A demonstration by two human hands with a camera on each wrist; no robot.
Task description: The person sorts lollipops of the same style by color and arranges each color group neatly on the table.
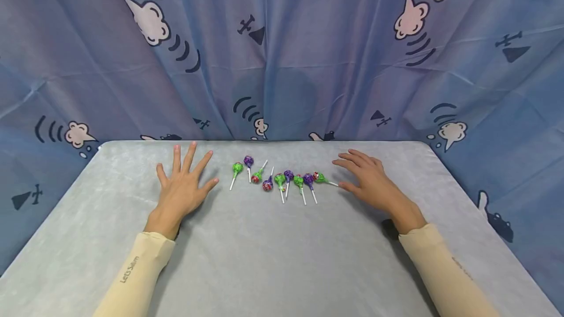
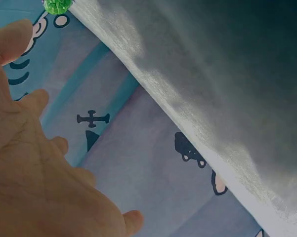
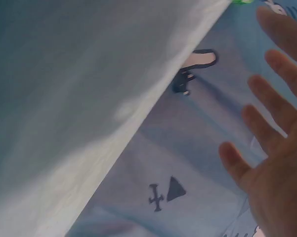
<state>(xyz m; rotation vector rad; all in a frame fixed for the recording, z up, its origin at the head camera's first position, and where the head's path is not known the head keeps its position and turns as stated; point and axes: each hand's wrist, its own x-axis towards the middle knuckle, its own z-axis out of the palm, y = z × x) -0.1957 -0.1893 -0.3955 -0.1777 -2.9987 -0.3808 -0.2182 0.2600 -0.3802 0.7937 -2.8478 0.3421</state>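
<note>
1. While the surface is backed by a blue patterned curtain at twelve o'clock, the left forearm is covered by a cream left sleeve, seen toward eight o'clock and marked with dark lettering.
2. At ten o'clock the left grip is held spread, its fingers fanned toward twelve and its thumb turned toward two.
3. Near that thumb, but apart from it, the first green lollipop is laid with its stick toward seven.
4. Just beside it is placed the first purple lollipop, its stick directed toward six.
5. The green-and-red lollipop is turned the other way, stick toward one; the purple-and-red lollipop is set likewise, stick just past twelve.
6. At the row's middle, a second green lollipop and a second purple lollipop are laid side by side, sticks near six.
7. Next, a third green lollipop and a third purple lollipop are found close together, sticks toward five.
8. The row is ended by a last green lollipop, stick toward four; whether its tip is touched by the right thumb cannot be told.
9. At two o'clock the right grip is held loosely spread, fingers pointed toward ten.
10. Toward four, the right forearm is covered by a cream right sleeve.
</note>
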